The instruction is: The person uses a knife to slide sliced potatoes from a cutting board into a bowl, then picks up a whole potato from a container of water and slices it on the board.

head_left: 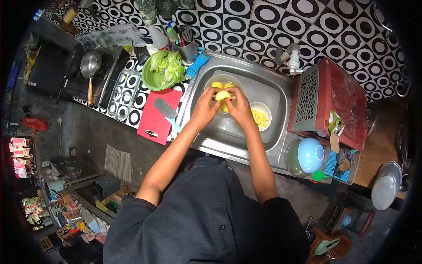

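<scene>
Over the steel sink (281,99), both hands hold one peeled yellow potato (223,95) between their fingertips. My left hand (205,108) grips it from the left and my right hand (239,108) from the right, fingers closed around its sides. Just beneath is a round bowl (238,81) with more peeled yellow potatoes (217,84) in it, partly hidden by my hands. To the right of my right hand, a white bowl (269,112) stands in the sink, filled with yellow cut strips (260,118).
Left of the sink lie a red cutting board (149,115) and a cleaver-like knife (165,108) with a light blue handle. Behind them sits a green basin (151,79) of lettuce (169,66). A red dish rack (332,97) and a blue bowl (310,155) stand at right.
</scene>
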### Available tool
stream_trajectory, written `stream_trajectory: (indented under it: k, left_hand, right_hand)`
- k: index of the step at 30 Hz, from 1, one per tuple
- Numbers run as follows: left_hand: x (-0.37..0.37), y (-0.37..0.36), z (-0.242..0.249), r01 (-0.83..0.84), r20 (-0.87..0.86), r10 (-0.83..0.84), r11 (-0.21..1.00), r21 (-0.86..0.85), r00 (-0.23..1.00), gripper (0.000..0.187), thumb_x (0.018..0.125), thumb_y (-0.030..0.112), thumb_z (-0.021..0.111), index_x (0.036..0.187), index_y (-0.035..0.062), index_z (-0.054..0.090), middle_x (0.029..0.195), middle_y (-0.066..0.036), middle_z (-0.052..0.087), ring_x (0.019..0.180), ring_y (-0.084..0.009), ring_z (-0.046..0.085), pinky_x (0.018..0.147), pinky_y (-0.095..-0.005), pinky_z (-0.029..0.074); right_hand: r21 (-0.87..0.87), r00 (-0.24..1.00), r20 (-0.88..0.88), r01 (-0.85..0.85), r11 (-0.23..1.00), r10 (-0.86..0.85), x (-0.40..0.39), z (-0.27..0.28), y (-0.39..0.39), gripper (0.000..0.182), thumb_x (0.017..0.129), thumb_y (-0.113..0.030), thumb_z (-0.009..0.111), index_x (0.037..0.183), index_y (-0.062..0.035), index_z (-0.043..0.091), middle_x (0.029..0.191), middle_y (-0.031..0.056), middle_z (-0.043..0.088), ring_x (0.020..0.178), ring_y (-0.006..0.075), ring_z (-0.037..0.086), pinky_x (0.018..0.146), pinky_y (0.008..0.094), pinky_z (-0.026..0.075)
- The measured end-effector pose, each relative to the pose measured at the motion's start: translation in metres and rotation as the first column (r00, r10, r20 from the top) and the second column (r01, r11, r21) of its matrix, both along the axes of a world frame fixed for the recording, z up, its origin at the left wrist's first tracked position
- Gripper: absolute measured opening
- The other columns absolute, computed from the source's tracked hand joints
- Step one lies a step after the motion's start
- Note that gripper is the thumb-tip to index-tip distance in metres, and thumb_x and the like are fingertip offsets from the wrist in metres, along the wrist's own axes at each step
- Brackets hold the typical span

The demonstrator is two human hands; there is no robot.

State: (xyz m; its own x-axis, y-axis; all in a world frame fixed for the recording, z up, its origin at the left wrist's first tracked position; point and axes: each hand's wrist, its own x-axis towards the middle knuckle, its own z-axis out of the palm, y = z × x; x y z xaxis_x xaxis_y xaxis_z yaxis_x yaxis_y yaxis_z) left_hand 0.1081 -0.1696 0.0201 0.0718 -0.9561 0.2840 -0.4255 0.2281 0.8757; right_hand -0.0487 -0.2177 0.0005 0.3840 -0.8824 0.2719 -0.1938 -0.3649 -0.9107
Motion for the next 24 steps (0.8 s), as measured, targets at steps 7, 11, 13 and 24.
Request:
stream_trajectory:
  k: [7,11,13,24]
  left_hand:
    - [-0.003,0.004,-0.001,-0.034,-0.015,0.034,0.999,-0.010,0.999,0.033,0.083,-0.008,0.064,0.115,-0.0018,0.057,0.110,-0.017,0.062,0.100,-0.0328,0.066,0.086,-0.0355,0.054]
    - [-0.005,0.005,-0.015,-0.044,-0.123,0.054,0.996,0.082,0.991,0.033,0.084,-0.006,0.066,0.116,-0.0012,0.059,0.110,-0.014,0.065,0.099,-0.0248,0.067,0.087,-0.0334,0.054]
    - [-0.002,0.006,-0.022,-0.014,-0.236,0.063,0.979,0.203,0.970,0.032,0.086,-0.003,0.068,0.117,-0.0007,0.060,0.108,-0.012,0.067,0.099,-0.0193,0.067,0.085,-0.0316,0.054]
    - [0.059,0.057,-0.001,0.224,-0.586,0.180,0.805,0.549,0.790,0.033,0.096,0.015,0.065,0.125,-0.0008,0.059,0.112,-0.007,0.066,0.100,-0.0135,0.065,0.084,-0.0270,0.056]
  right_hand:
    - [-0.005,0.999,0.031,-0.016,1.000,0.016,-0.008,0.003,0.005,0.033,0.086,0.003,0.066,0.117,-0.0024,0.057,0.112,0.0107,0.064,0.098,0.0222,0.066,0.086,0.0322,0.052]
    - [0.023,0.999,0.017,-0.048,0.999,0.048,-0.015,0.003,0.006,0.033,0.087,0.000,0.066,0.119,-0.0024,0.058,0.115,0.0138,0.064,0.100,0.0264,0.067,0.085,0.0346,0.054]
    - [0.064,0.997,0.060,-0.057,0.996,0.054,-0.017,0.000,0.008,0.035,0.088,-0.001,0.067,0.122,-0.0026,0.060,0.111,0.0134,0.067,0.096,0.0241,0.068,0.082,0.0334,0.054]
    - [0.334,0.974,0.104,-0.223,0.916,0.199,0.027,-0.019,0.050,0.036,0.093,-0.007,0.064,0.129,-0.0022,0.059,0.101,0.0135,0.071,0.088,0.0175,0.069,0.077,0.0300,0.053]
